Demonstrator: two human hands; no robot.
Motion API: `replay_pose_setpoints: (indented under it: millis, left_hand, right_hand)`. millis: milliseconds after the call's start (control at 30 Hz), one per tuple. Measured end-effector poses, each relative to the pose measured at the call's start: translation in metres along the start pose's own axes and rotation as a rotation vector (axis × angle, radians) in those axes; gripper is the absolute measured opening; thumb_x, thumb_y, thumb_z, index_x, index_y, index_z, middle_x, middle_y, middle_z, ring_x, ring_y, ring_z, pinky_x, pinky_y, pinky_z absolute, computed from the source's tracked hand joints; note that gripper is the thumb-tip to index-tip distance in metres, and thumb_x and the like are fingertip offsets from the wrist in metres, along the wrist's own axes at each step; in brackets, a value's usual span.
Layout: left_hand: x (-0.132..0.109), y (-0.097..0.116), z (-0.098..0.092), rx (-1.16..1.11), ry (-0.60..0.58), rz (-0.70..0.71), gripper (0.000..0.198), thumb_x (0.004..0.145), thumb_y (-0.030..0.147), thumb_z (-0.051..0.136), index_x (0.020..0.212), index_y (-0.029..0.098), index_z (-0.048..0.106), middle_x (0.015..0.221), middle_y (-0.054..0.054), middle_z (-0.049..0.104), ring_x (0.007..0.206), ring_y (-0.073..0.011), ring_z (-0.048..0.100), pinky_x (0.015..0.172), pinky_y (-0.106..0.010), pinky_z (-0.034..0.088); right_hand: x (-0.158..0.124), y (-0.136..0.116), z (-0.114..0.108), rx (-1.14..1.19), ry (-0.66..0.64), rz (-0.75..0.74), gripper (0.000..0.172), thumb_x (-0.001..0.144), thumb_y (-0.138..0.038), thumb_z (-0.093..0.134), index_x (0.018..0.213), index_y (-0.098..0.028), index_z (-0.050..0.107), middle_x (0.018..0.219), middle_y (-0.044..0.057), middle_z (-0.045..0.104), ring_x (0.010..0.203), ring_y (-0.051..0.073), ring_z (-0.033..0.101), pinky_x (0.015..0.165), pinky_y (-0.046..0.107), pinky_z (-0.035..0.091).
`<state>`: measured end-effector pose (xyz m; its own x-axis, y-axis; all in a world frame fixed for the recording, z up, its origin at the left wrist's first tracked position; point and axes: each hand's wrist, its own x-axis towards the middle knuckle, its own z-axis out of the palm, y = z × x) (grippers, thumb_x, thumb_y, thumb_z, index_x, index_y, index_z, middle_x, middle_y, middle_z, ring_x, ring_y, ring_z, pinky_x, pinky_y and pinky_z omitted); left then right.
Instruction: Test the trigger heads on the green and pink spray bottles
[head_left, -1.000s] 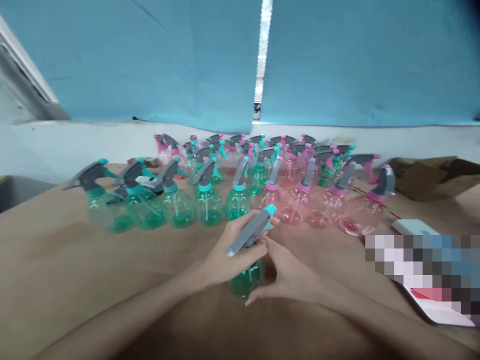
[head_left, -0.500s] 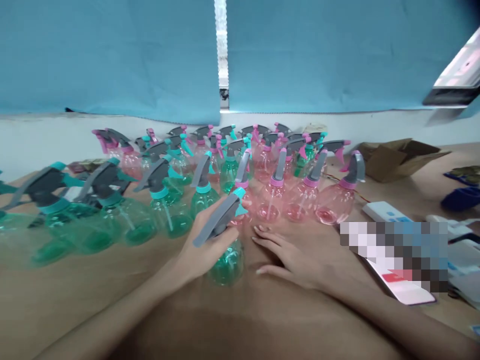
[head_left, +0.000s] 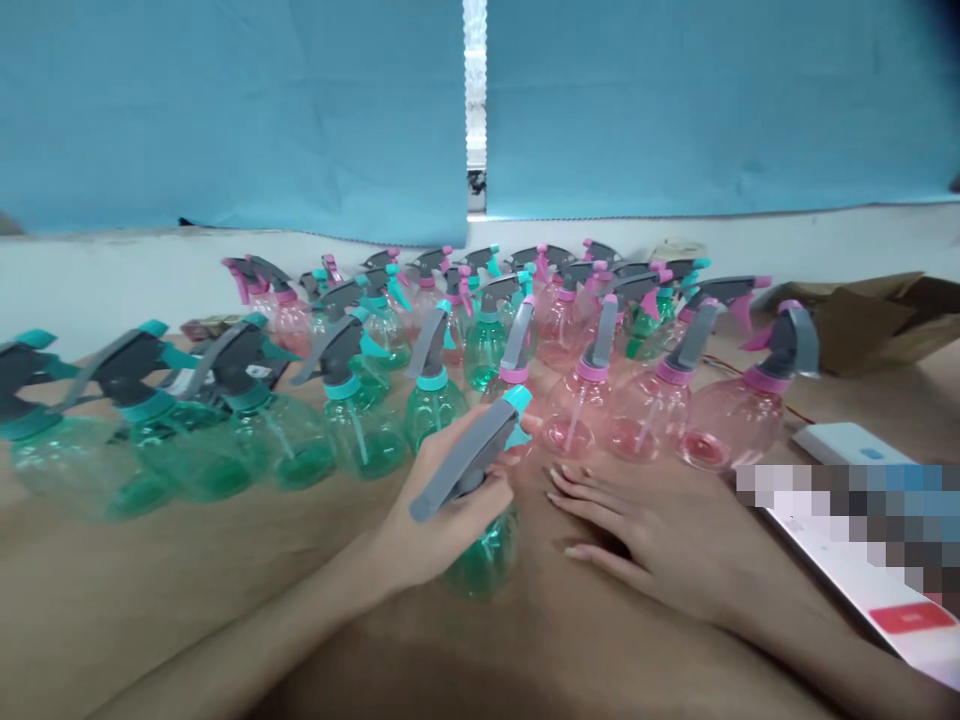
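we grip green spray bottle [head_left: 484, 560] in left hand [head_left: 442, 535], fingers curled round its neck, at front of brown table [head_left: 300, 560]. our right hand [head_left: 645, 535] near it, palm down, fingers spread. beyond: row of green bottles [head_left: 367, 435] left, pink bottles [head_left: 731, 425] right. behind: blue cloth [head_left: 225, 120].

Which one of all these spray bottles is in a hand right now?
The green spray bottle with the turquoise nozzle, nearest the camera: the left hand grips it by the neck. The others stand behind it, ungripped.
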<state>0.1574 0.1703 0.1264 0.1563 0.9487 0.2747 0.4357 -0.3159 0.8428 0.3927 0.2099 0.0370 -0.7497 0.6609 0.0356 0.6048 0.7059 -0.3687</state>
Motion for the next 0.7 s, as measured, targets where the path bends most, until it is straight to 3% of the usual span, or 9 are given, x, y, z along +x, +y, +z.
replay_pose_setpoints:
  millis: [100, 267, 467, 600, 700]
  left_hand:
    - [0.0, -0.001, 0.0, -0.013, -0.033, -0.016, 0.022, 0.069, 0.019, 0.05, 0.09, 0.024, 0.057, 0.07, 0.003, 0.056, 0.052, -0.012, 0.047, 0.048, -0.024, 0.04]
    - [0.0, -0.002, 0.0, -0.009, -0.004, -0.053, 0.006, 0.071, 0.022, 0.052, 0.077, 0.024, 0.051, 0.064, 0.004, 0.052, 0.052, -0.0128, 0.045, 0.048, -0.024, 0.038]
    - [0.0, -0.004, 0.0, -0.06, -0.03, -0.073, 0.012, 0.072, 0.018, 0.055, 0.077, 0.024, 0.046, 0.059, 0.006, 0.046, 0.05, -0.012, 0.043, 0.052, -0.025, 0.039]
    - [0.0, -0.005, 0.0, -0.065, -0.035, -0.063, 0.011, 0.072, 0.017, 0.054, 0.077, 0.024, 0.046, 0.059, 0.006, 0.046, 0.049, -0.0117, 0.042, 0.047, -0.024, 0.034]
    - [0.0, -0.005, 0.001, -0.056, -0.026, -0.042, 0.01, 0.072, 0.017, 0.054, 0.078, 0.024, 0.048, 0.059, 0.006, 0.049, 0.05, -0.0119, 0.044, 0.046, -0.024, 0.035]
  right_hand:
    - [-0.003, 0.003, -0.005, -0.038, -0.001, -0.001, 0.056, 0.092, -0.05, 0.048, 0.14, -0.022, 0.043, 0.147, 0.004, 0.04, 0.136, 0.025, 0.035, 0.11, 0.046, 0.034]
    - [-0.002, 0.002, -0.002, -0.032, 0.084, -0.01, 0.054, 0.09, -0.051, 0.052, 0.138, -0.026, 0.047, 0.143, 0.004, 0.046, 0.133, 0.028, 0.041, 0.109, 0.05, 0.036]
    - [-0.006, -0.005, -0.005, -0.038, 0.095, 0.017, 0.048, 0.091, -0.044, 0.053, 0.134, -0.024, 0.052, 0.138, 0.006, 0.053, 0.129, 0.028, 0.046, 0.106, 0.05, 0.04]
    - [-0.022, 0.0, -0.004, -0.054, 0.156, 0.071, 0.043, 0.092, -0.04, 0.052, 0.133, -0.027, 0.052, 0.135, 0.005, 0.056, 0.123, 0.028, 0.052, 0.102, 0.049, 0.044]
    - [-0.047, 0.008, -0.005, -0.077, 0.291, 0.113, 0.042, 0.091, -0.043, 0.049, 0.131, -0.03, 0.05, 0.135, 0.003, 0.055, 0.123, 0.028, 0.052, 0.102, 0.05, 0.043]
